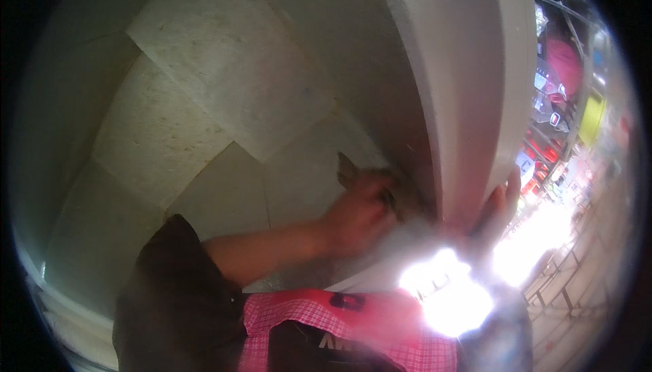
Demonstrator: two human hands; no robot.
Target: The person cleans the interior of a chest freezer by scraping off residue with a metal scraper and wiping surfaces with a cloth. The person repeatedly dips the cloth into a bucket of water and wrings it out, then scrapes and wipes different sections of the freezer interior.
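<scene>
My left hand [359, 211], blurred, reaches in from a dark sleeve. It is closed around a crumpled greyish-brown rag-like thing [348, 170], whose exact kind is too blurred to tell. The hand is low over the pale tiled surface [300, 168], close to the upright white panel [466, 91] on the right. My right hand [501, 206] is at the outer edge of that panel, fingers pointing up. Glare and the panel hide much of it, so its grip is unclear.
Large pale tiles [229, 61] with dark joints and stains fill the left and middle. Beyond the panel stands a metal wire rack [570, 20] with plastic bottles [546, 79], a pink rounded thing [564, 69] and a yellow-green container [592, 120]. A pink checked apron [290, 308] shows below.
</scene>
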